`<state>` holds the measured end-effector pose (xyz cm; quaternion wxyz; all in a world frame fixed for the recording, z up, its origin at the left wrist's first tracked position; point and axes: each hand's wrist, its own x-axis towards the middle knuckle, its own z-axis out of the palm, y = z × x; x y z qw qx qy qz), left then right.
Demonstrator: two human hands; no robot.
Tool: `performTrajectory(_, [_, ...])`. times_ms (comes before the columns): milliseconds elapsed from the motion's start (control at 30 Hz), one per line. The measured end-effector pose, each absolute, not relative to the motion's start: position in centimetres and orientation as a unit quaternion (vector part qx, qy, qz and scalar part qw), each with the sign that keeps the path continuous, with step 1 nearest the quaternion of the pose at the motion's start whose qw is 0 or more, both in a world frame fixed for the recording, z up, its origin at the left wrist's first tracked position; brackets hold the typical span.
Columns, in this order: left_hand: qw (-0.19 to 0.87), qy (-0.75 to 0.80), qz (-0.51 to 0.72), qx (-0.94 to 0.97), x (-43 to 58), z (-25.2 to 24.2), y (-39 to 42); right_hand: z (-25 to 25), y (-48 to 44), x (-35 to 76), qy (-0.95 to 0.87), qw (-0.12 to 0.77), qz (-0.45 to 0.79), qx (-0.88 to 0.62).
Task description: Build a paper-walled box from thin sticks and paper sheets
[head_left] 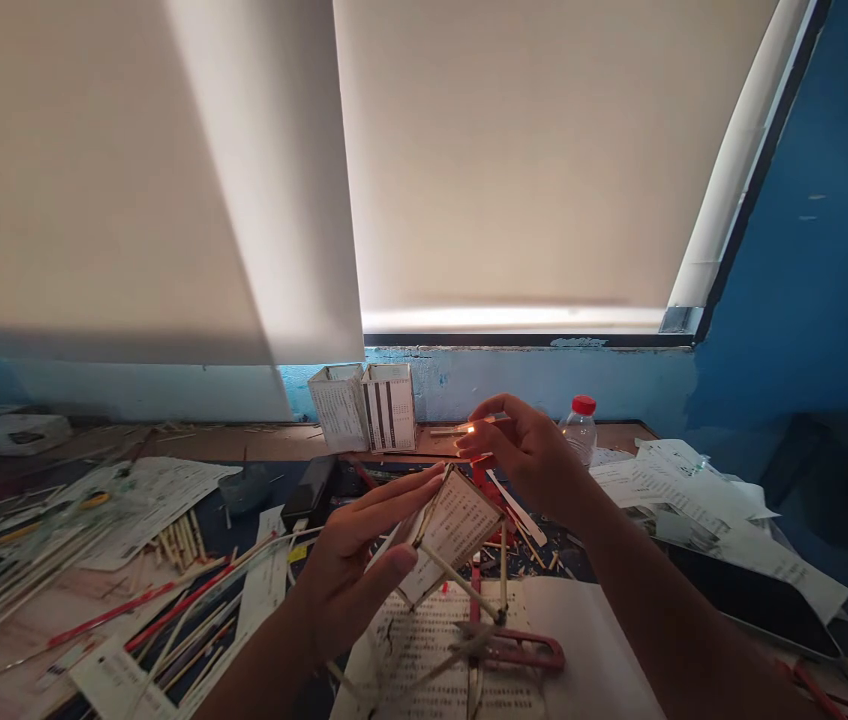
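Figure: stick-and-paper model under assembly at a cluttered desk. The left hand [364, 565] was closed lightly about the model [458, 545] — a printed paper panel [460, 525] mounted on thin wooden sticks — with the thumb under the panel's lower edge and the fingers along its upper left side, holding it tilted above an open sheet of printed paper [424, 650]. The right hand [525, 450] was raised just behind and above the panel, its fingertips pinched on a small item that glowed orange at the tip [471, 428]; what that item was could not be made out, possibly a lighter or a hot tool. Judging by the frame, one panel was already fixed and several sticks joined, while bare struts below remained uncovered. Loose sticks [176, 545] lay in heaps to the left, two paper boxes [364, 408] stood by the wall, and a red-capped bottle [580, 428] stood near the right hand — material seemingly left for further work.
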<state>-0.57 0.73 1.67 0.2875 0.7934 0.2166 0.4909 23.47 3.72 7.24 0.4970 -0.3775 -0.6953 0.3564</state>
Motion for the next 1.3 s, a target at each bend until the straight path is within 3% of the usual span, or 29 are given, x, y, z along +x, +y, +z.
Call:
performTrajectory(167, [0.258,0.225,0.512,0.788,-0.6,1.6,0.9,6.8,4.0,23.3,-0.689,0.468,0.406,-0.377])
performTrajectory(867, [0.141,0.251,0.594,0.751,-0.5,0.9,0.6,7.0,3.5,23.3,-0.707,0.455,0.382,-0.384])
performTrajectory(1300, [0.192,0.258,0.607,0.727,-0.1,1.3,0.2,7.0,3.5,23.3,-0.711,0.446,0.374,-0.393])
